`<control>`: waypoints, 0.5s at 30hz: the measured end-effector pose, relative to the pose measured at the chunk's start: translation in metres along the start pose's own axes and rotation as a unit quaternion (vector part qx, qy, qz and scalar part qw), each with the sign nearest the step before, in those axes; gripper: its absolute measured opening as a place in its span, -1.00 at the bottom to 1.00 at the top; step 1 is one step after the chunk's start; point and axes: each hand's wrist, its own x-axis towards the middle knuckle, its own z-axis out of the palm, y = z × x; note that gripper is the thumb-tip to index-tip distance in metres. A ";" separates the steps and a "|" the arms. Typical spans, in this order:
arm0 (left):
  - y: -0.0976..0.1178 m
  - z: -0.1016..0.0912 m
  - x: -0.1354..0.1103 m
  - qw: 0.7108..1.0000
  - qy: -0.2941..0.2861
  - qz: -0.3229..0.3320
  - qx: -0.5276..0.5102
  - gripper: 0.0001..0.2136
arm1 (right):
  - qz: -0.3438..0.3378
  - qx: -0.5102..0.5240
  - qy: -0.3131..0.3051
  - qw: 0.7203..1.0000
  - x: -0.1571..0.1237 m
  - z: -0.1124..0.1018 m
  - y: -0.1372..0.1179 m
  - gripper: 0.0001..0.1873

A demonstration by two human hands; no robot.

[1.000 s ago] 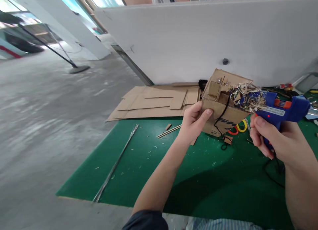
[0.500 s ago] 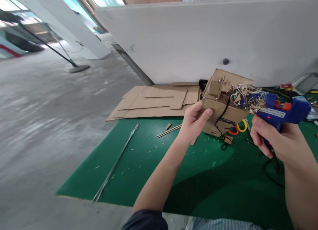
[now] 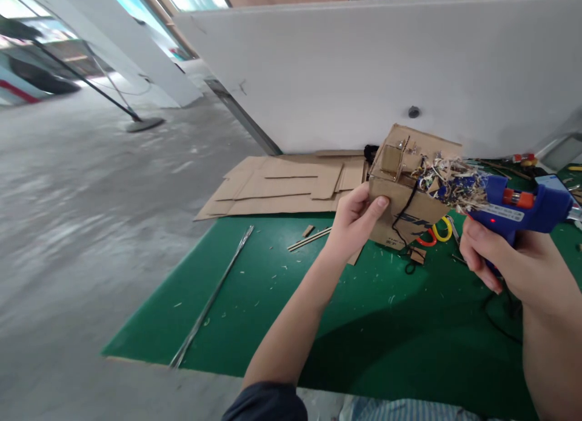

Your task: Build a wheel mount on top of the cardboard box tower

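Observation:
My left hand (image 3: 352,225) grips the left side of a small cardboard box model (image 3: 407,187), held above the green mat (image 3: 282,299). A tuft of shredded paper strips (image 3: 450,179) sits on the box's top, and a black wire hangs down its front. My right hand (image 3: 504,257) is closed around the grip of a blue hot glue gun (image 3: 518,207) with a red light lit. The gun's nozzle points left into the shredded strips.
Flat cardboard sheets (image 3: 282,187) lie at the mat's far left. A long metal rod (image 3: 211,299) lies near the mat's left edge. Thin wooden sticks (image 3: 311,239) and red and yellow scissor handles (image 3: 434,234) rest under the box. A white partition (image 3: 364,69) stands behind.
The box and the glue gun have shifted only slightly; the gun sits a little lower and further right. Both hands keep their hold.

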 end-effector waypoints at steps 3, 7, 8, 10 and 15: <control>-0.003 -0.002 0.000 1.000 -0.004 0.007 0.004 -0.68 | 0.003 -0.004 -0.001 1.000 -0.001 -0.001 0.000 -0.51; -0.005 -0.002 0.000 1.000 -0.010 0.017 -0.001 -0.71 | 0.003 -0.013 -0.004 1.000 0.000 0.000 -0.002 -0.53; -0.005 -0.002 0.000 1.000 -0.009 0.019 -0.001 -0.71 | 0.003 -0.014 -0.006 1.000 0.000 0.000 -0.003 -0.53; -0.005 -0.002 0.000 1.000 -0.006 0.021 0.002 -0.71 | 0.016 -0.016 0.004 1.000 -0.001 0.002 -0.006 -0.54; -0.007 -0.002 0.000 1.000 -0.007 0.023 0.010 -0.71 | 0.065 -0.019 0.049 0.997 -0.005 0.006 -0.011 -0.55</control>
